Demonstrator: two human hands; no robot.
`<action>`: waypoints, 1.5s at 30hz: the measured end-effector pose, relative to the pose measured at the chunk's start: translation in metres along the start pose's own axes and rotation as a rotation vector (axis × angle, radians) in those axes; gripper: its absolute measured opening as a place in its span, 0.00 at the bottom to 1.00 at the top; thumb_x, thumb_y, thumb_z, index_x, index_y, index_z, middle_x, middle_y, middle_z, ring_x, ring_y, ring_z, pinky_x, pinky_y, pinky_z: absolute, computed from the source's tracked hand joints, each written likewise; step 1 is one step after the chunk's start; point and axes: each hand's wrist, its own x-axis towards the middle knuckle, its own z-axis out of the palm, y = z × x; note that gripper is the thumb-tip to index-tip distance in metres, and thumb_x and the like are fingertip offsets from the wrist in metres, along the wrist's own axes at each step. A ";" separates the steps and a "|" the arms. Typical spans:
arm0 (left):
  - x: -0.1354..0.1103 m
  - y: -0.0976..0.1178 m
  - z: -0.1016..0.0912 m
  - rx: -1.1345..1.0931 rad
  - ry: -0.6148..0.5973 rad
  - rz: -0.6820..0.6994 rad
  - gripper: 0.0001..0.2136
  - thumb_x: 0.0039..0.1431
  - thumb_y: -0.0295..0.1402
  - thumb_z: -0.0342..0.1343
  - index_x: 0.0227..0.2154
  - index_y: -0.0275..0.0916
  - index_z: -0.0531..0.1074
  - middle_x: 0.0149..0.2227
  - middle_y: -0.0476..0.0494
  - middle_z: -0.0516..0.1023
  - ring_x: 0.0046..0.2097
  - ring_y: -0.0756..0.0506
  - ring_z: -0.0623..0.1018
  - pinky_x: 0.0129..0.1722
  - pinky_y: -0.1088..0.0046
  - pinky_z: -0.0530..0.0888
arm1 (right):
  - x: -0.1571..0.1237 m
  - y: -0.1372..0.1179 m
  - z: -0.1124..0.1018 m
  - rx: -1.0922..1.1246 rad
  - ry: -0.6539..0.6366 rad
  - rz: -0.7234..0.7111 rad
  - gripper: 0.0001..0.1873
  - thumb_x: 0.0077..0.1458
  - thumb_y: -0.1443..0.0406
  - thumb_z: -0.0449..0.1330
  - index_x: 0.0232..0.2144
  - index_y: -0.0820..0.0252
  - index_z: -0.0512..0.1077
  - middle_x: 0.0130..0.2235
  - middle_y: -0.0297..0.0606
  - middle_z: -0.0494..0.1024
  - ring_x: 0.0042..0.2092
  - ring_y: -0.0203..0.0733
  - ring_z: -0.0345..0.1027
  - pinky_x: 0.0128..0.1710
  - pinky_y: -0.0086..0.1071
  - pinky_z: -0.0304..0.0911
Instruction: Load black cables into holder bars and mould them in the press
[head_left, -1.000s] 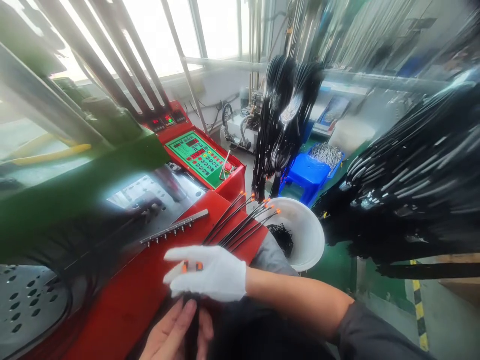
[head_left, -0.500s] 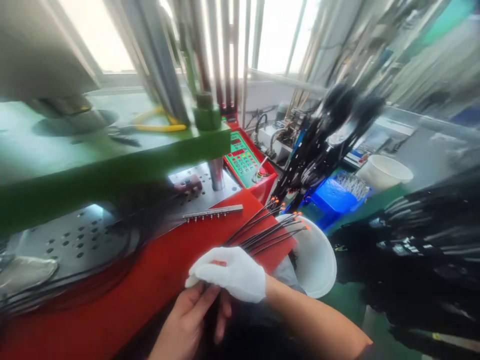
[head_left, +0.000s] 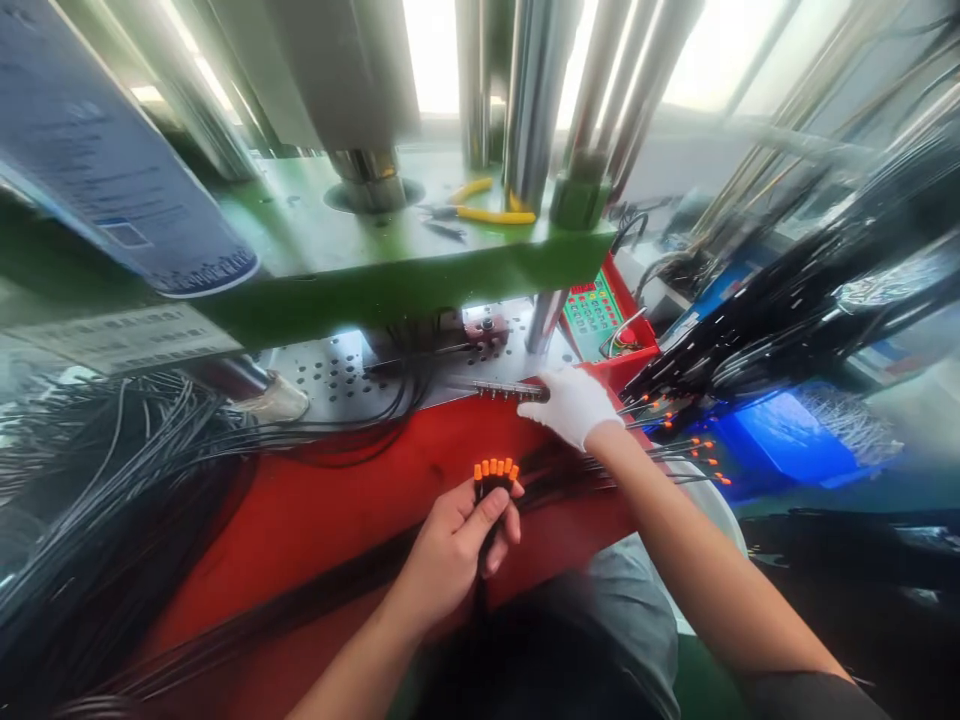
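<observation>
Bundle in the left hand, glove at the pegged bar

We have the bare left hand (head_left: 450,550) grasping a bunch of black cables (head_left: 481,545), thumb across the front, orange tips (head_left: 495,468) poking up clear of the fingers in a slightly curved row. Good hold, we judge: tips bunched and in view. We'd pinch firmly just below the orange so none slides down, and pinch no harder than that.

The gloved right hand (head_left: 574,405) is at the right end of the pegged metal bar (head_left: 502,389), thumb below, fingers above; we can't tell whether it is clamped on. The bar lies at the back edge of the red worktop (head_left: 337,510). We'd hold it by the plain end, fingers off the pegs, and level.

Further out: more orange-tipped cables (head_left: 697,450) lie under the right forearm, so that sleeve and elbow want care. Behind the bar, the perforated plate (head_left: 322,380); above it, the green press beam (head_left: 420,270) with yellow-handled pliers (head_left: 495,214) on top.
</observation>
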 end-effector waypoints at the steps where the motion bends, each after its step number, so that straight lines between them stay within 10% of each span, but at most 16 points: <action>1: -0.001 0.000 0.000 0.012 0.006 0.009 0.13 0.64 0.40 0.47 0.40 0.33 0.67 0.27 0.48 0.70 0.19 0.55 0.62 0.20 0.77 0.58 | 0.004 0.001 0.004 -0.057 -0.025 0.007 0.27 0.51 0.49 0.61 0.47 0.60 0.72 0.47 0.48 0.72 0.50 0.52 0.63 0.50 0.40 0.57; 16: -0.002 -0.002 0.010 0.019 0.068 0.007 0.10 0.62 0.39 0.52 0.35 0.37 0.65 0.24 0.55 0.64 0.18 0.58 0.58 0.18 0.79 0.52 | -0.032 0.018 -0.014 0.202 -0.236 0.038 0.14 0.50 0.55 0.60 0.31 0.62 0.71 0.31 0.40 0.74 0.32 0.42 0.68 0.32 0.32 0.60; 22: 0.005 -0.003 0.016 0.096 0.017 0.012 0.12 0.64 0.38 0.49 0.39 0.33 0.67 0.28 0.47 0.72 0.18 0.58 0.58 0.20 0.76 0.53 | -0.093 0.028 -0.023 1.067 -0.202 0.088 0.21 0.60 0.52 0.51 0.46 0.61 0.68 0.25 0.31 0.66 0.22 0.32 0.58 0.22 0.27 0.58; 30: 0.011 -0.005 0.035 0.158 0.074 -0.052 0.13 0.55 0.39 0.60 0.32 0.36 0.65 0.21 0.56 0.61 0.19 0.58 0.54 0.19 0.78 0.51 | -0.110 0.024 -0.003 1.577 -0.187 0.130 0.26 0.59 0.52 0.53 0.55 0.60 0.66 0.31 0.35 0.70 0.26 0.31 0.62 0.24 0.25 0.62; 45: 0.005 0.000 0.041 0.347 0.019 -0.049 0.17 0.60 0.40 0.53 0.21 0.33 0.66 0.20 0.49 0.65 0.19 0.56 0.59 0.22 0.75 0.56 | -0.112 0.013 -0.025 1.640 -0.173 0.154 0.24 0.58 0.60 0.55 0.56 0.59 0.67 0.36 0.37 0.77 0.30 0.34 0.68 0.29 0.28 0.67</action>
